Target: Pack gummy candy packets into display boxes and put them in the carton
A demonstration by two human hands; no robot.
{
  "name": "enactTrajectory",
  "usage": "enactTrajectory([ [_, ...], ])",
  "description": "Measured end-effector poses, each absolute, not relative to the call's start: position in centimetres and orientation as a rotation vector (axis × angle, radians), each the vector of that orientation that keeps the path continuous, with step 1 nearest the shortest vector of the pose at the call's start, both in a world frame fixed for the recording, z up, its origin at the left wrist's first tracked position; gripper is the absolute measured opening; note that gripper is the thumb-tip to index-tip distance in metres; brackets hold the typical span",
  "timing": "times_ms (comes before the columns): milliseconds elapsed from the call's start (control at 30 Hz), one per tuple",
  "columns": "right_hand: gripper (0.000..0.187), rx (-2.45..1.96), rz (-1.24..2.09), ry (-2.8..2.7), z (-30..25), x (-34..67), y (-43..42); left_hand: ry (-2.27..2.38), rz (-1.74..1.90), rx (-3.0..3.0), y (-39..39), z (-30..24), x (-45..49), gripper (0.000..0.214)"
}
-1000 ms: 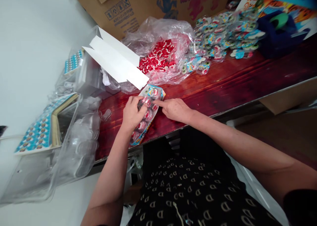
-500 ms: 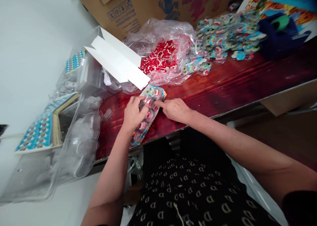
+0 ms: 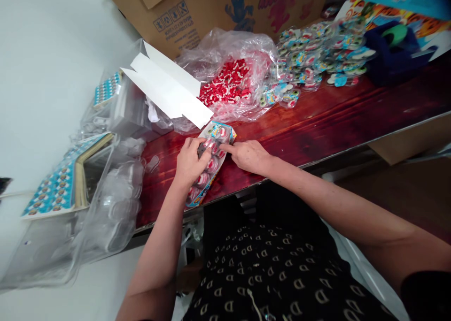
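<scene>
**Tray runs 7-to-1, L hand on top, R fingertip at its side**

The tray of round sweets (image 3: pixel 212 157) lies near the front edge of the red-brown table (image 3: pixel 334 119), right ahead of me. Its long axis goes from approx. 7 o'clock (near end, almost at the table lip) to 1 o'clock (far end, just beside the white card flaps (image 3: pixel 169 88)).

My left hand (image 3: pixel 188 164) comes in from 9 o'clock and lies across the tray's middle. The fingers are bent down over the round pieces, so it's narrow. There's something dark under the fingertips, but I can't tell if I'm pinching a piece or only pressing.

My right hand (image 3: pixel 248 156) sits at 3 o'clock of the tray, resting on the table. The index is stretched out w/ its tip touching the tray's right edge, and the rest is folded in. Nothing is held that I can see.

So the L hand is the nearer one: it's on the tray, while the R only reaches it by one fingertip. The hands face each other across the short axis.

Farther off:
- At 12 o'clock, the clear bag of red-and-white pieces (image 3: pixel 227 84).
- At approx. 2 o'clock, well apart, a heap of small packets (image 3: pixel 317 49).
</scene>
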State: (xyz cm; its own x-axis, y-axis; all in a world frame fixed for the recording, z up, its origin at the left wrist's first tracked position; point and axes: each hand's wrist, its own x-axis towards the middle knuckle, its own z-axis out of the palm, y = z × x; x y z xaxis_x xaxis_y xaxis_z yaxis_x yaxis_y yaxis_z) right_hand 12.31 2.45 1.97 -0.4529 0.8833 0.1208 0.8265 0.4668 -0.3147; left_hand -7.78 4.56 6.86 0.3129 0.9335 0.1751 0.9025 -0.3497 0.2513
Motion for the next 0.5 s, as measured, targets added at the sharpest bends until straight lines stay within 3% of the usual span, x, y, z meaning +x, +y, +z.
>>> enactTrajectory([
  [500, 0.046, -1.457, 0.250, -2.445, 1.94, 12.23, 2.56, 1.712, 0.427, 2.528, 4.59, 6.53, -7.87, 0.031],
])
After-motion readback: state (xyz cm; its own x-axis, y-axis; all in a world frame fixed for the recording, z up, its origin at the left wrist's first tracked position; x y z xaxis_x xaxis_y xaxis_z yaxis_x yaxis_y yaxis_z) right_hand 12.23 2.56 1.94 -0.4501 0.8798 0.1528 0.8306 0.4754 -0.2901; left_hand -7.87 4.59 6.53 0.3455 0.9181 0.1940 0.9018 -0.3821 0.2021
